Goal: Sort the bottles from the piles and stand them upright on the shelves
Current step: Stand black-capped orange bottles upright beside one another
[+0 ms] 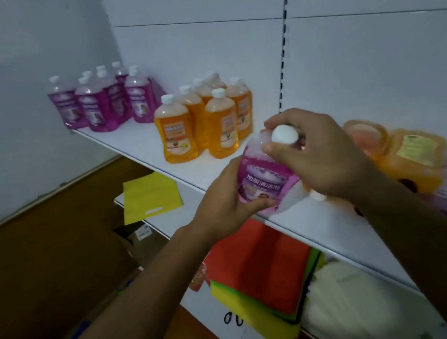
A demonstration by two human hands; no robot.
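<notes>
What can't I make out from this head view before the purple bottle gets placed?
- Pile at right: blurred and partly behind the right hand, so no bottle count.
- Held purple bottle: base covered by the left hand.
- Back purple bottles: hidden by the front row.

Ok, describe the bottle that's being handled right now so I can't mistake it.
Start at the white shelf with the upright purple and orange groups. At its front edge, right of the orange group, both hands hold one purple bottle. It alone is tilted and off the shelf, white cap toward the camera.
</notes>
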